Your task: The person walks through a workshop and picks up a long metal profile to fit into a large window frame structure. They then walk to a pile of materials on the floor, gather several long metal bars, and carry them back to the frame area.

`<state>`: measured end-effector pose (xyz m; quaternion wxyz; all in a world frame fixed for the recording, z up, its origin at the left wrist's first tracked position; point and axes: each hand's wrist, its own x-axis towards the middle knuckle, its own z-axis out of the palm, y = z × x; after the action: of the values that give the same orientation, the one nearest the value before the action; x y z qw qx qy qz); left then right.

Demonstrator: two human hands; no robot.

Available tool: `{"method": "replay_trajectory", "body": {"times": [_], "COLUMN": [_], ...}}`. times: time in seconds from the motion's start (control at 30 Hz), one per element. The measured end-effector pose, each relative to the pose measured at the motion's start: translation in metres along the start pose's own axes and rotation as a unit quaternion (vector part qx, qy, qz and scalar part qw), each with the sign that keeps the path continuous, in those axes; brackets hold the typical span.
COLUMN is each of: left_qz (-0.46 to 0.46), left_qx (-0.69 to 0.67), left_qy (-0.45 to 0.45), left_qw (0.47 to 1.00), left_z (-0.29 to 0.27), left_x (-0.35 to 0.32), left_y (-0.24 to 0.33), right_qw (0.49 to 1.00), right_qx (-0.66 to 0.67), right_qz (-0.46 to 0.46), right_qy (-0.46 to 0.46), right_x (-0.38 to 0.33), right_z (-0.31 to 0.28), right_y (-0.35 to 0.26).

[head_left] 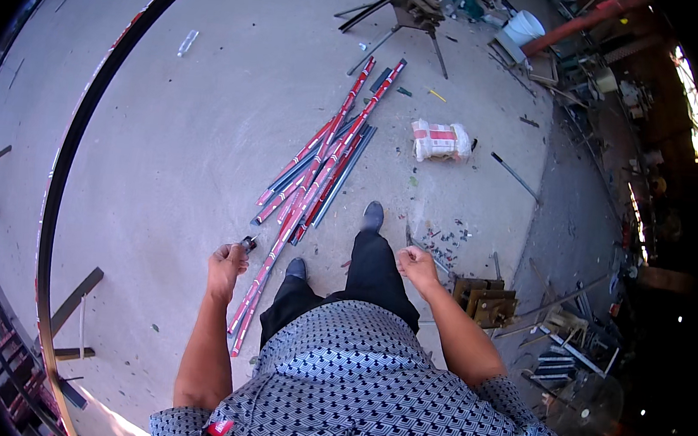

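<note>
My left hand (227, 267) is closed around a small dark object (249, 244) with a pale, shiny patch; its exact kind is too small to tell. Just right of that hand lies a loose pile of long, narrow metal profiles (307, 173), some wrapped in red and white film, others bare dark grey. My right hand (418, 267) hangs in front of my right leg with its fingers curled together. Whatever those fingers may hold is hidden. A thin dark rod (408, 235) shows close to its fingertips; I cannot tell whether they touch.
A white and red wrapped bundle (441, 141) lies on the concrete floor ahead. Small scraps (446, 247) are scattered beside metal blocks (484, 303) on the right. A small stand (403, 25) holds offcuts. A long black profile (57, 184) rises at left. Clutter lines the right side.
</note>
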<state>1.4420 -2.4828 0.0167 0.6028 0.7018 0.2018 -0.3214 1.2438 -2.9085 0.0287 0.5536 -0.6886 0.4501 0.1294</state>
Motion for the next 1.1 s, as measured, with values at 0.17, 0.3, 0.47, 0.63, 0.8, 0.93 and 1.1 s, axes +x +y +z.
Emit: {"method": "replay_trajectory", "body": {"times": [0.17, 0.3, 0.47, 0.63, 0.8, 0.93, 1.1], "left_qz": [-0.138, -0.202, -0.312, -0.306, -0.345, -0.363, -0.331], "left_qx": [-0.108, -0.264, -0.311, -0.294, -0.387, -0.488, -0.591], "left_qy": [0.17, 0.292, 0.3, 0.225, 0.16, 0.15, 0.165], "left_qw": [0.97, 0.897, 0.846, 0.877, 0.84, 0.779, 0.717], "left_z": [0.02, 0.091, 0.224, 0.307, 0.359, 0.396, 0.41], "left_x": [-0.014, -0.057, -0.047, 0.062, 0.192, 0.286, 0.385], "left_y": [-0.084, -0.158, -0.167, -0.171, -0.219, -0.284, -0.327], "right_qw": [0.974, 0.873, 0.741, 0.705, 0.671, 0.651, 0.571], "right_qx": [-0.184, -0.419, -0.585, -0.617, -0.633, -0.626, -0.635], "right_qz": [-0.026, -0.096, -0.146, -0.187, -0.222, -0.272, -0.417], "right_qy": [-0.127, -0.231, -0.297, -0.294, -0.316, -0.332, -0.311], "right_x": [0.137, 0.24, 0.381, 0.514, 0.612, 0.664, 0.737], "right_z": [-0.006, -0.016, -0.013, 0.038, 0.151, 0.247, 0.334], "right_y": [-0.04, -0.082, -0.14, -0.15, -0.115, -0.082, -0.032]}}
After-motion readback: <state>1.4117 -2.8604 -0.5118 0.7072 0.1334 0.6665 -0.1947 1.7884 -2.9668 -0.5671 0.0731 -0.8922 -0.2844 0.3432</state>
